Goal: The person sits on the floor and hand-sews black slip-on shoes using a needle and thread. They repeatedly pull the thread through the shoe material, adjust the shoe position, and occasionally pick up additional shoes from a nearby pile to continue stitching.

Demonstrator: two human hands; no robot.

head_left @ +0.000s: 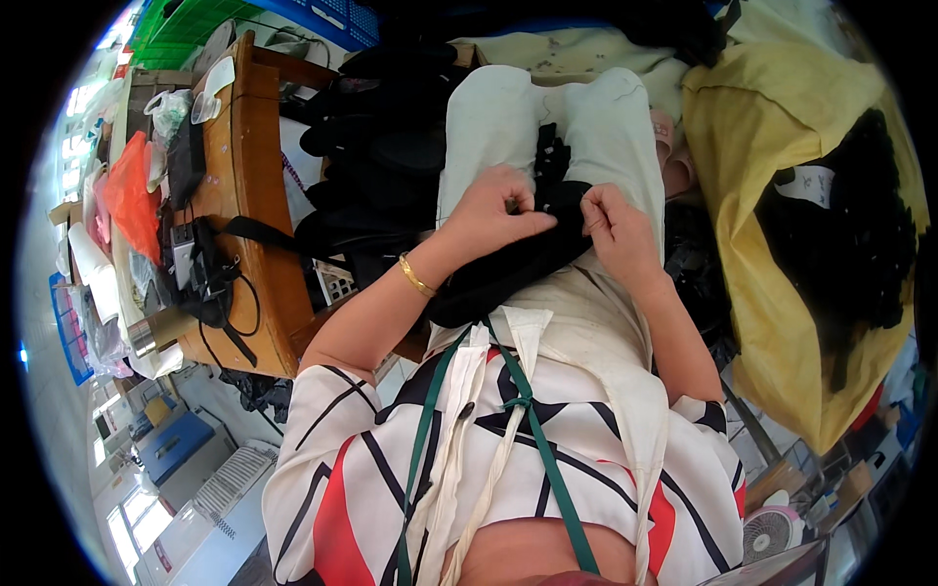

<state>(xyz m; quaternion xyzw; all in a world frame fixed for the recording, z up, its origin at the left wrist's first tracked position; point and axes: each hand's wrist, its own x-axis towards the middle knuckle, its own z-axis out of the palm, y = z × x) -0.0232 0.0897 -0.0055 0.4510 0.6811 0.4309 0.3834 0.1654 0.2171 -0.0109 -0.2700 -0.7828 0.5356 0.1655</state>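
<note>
Across my lap lies a soft black cloth piece [518, 278] with a rounded outline; what kind of item it is, I cannot make out. My left hand [496, 217] is curled at its upper left side, the thumb stretched over the cloth toward the right and the other fingertips partly hidden. At the cloth's upper right edge, my right hand [618, 230] pinches it between thumb and fingers. Pale trousers or an apron [489, 127] cover my legs underneath. Small black scraps [553, 151] show between my knees.
Dark, rounded cloth pieces [376, 151] are piled left of my legs, beside a wooden table [259, 186]. A black bag [200, 273] with straps lies there. To the right stands a large yellow sack [752, 322] holding black pieces. A small fan [772, 532] is at lower right.
</note>
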